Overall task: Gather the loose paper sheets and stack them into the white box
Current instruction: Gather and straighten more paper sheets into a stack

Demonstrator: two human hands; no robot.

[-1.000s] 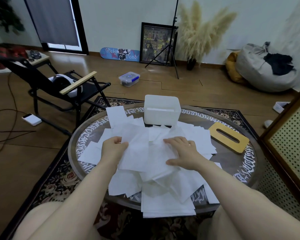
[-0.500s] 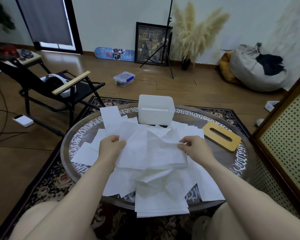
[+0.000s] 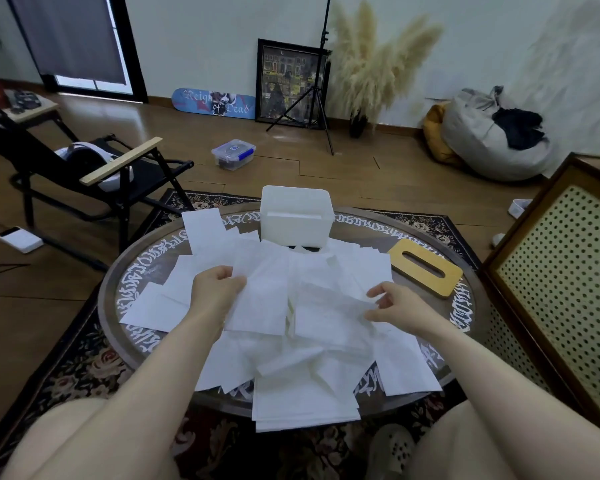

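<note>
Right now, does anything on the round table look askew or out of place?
Yes. The loose white paper sheets sprawl unevenly, several overhanging the round patterned table's near edge. The wooden slotted lid lies apart from the open white plastic box.

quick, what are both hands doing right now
Left hand: closed, pinching a paper sheet by its left edge.
Right hand: closed, pinching the right edge of a crumpled sheet.

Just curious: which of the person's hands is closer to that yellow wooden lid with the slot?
The right hand, just left of and below the yellow lid. The left hand is farther off, across the paper sheets.
</note>
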